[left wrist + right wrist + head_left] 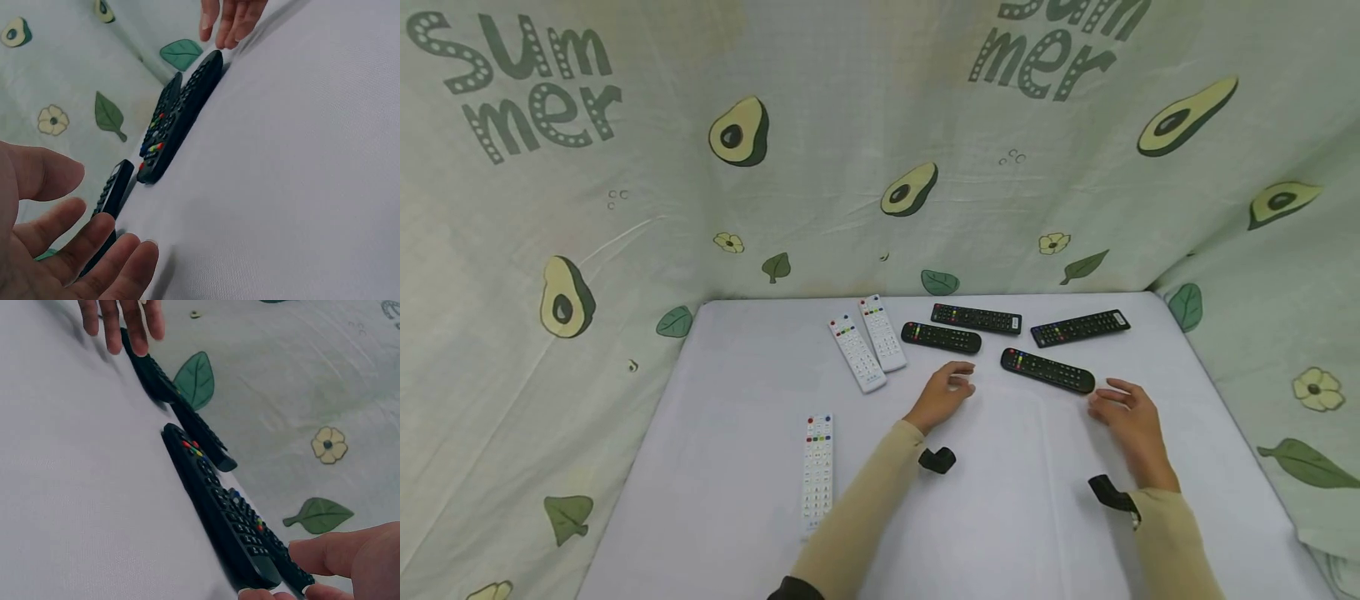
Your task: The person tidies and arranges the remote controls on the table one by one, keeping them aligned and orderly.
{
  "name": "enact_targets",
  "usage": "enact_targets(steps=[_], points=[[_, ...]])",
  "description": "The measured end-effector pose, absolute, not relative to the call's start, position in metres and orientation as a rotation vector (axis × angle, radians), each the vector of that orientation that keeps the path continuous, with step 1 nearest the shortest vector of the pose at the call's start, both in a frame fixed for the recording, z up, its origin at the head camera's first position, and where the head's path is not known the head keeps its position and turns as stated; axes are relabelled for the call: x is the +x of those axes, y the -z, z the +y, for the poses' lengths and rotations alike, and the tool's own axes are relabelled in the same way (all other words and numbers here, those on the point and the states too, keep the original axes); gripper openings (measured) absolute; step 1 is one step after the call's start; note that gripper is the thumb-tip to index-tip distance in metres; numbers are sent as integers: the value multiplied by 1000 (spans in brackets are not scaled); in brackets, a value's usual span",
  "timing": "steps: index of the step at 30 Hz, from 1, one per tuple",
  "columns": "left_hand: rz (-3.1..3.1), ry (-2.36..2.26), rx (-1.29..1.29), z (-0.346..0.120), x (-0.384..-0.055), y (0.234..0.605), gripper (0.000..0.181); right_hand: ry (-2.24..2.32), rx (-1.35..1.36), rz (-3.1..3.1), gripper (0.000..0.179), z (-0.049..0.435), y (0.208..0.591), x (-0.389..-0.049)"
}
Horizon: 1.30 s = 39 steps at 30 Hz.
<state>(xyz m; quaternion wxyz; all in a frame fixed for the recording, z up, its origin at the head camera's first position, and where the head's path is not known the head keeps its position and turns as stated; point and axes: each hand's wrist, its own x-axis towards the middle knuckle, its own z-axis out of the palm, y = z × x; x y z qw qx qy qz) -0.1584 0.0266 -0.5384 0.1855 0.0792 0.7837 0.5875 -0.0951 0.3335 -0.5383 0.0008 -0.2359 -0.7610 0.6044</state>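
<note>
A black rounded remote control (1047, 371) lies on the white table, its right end beside the fingertips of my right hand (1131, 425). In the right wrist view, thumb and fingers (325, 555) surround that end loosely, without a grip. My left hand (942, 395) hovers over the cloth, fingers loosely bent and nothing in them. Just above it on the table is another rounded black remote (942, 337). Behind these two lie a squarer black remote (977, 318) and one (1080, 328) slanting up to the right.
Two white remotes (857, 352) (883, 333) lie side by side at the back left. A third white remote (817, 471) lies nearer the front, its lower end close to my left sleeve (865, 517). Printed cloth walls (820, 108) enclose the table (737, 375).
</note>
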Motion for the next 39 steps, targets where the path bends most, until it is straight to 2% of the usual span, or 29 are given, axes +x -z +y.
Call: enact_targets(steps=[22, 39], points=[[2168, -1671, 161, 71, -177, 544, 50, -1906, -823, -2414, 71, 337, 540, -118], [1984, -1780, 114, 91, -183, 537, 56, -1766, -670, -2580, 69, 335, 542, -117]])
